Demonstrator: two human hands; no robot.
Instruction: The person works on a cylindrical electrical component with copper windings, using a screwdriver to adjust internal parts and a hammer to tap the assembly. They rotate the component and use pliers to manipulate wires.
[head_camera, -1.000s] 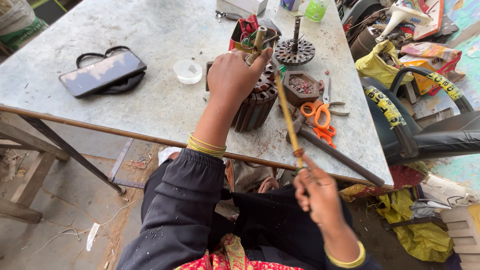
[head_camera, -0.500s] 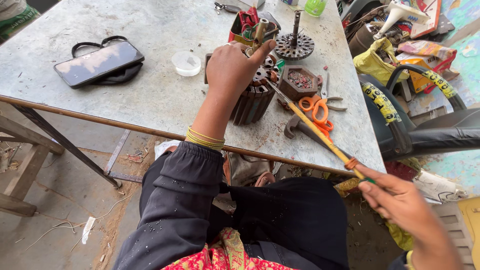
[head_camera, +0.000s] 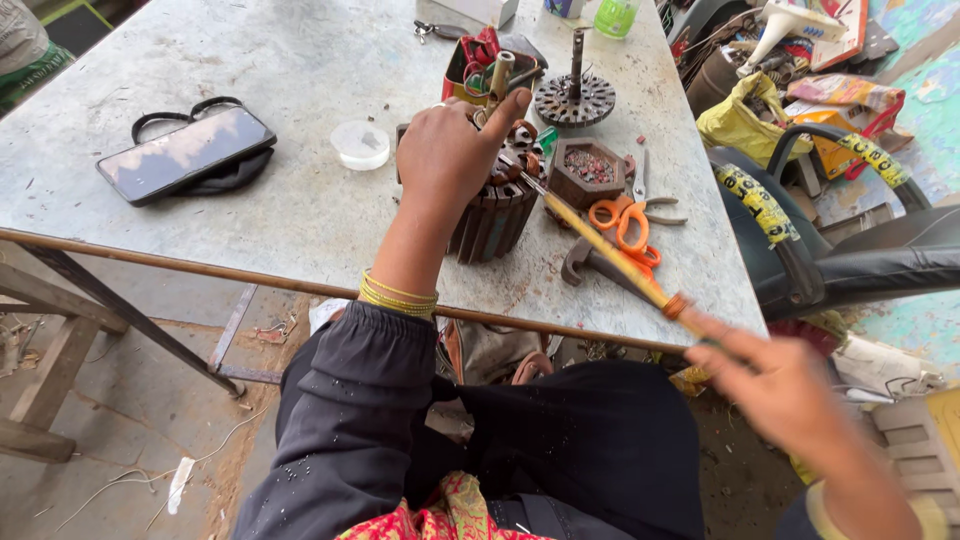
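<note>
My left hand (head_camera: 447, 152) rests on top of a dark ribbed motor stator (head_camera: 495, 222) standing on the grey table (head_camera: 290, 60), its fingers closed over the copper windings. My right hand (head_camera: 785, 390) is off the table's near right corner and grips the end of a long thin yellow-handled tool (head_camera: 605, 250). The tool slants up to the left, and its metal tip reaches the stator's top beside my left thumb. An orange band rings the handle close to my fingers.
Orange scissors (head_camera: 625, 222) and a hammer (head_camera: 590, 265) lie under the tool. Behind stand a small wooden box of bits (head_camera: 588, 170), a toothed rotor disc with a shaft (head_camera: 575, 95) and a red box (head_camera: 475, 65). A phone (head_camera: 185, 152) and white lid (head_camera: 361, 143) lie left; a chair (head_camera: 850, 260) stands right.
My right hand has drawn back to the right and down, pulling the long tool out to a flatter slant. The left hand stays on the stator.
</note>
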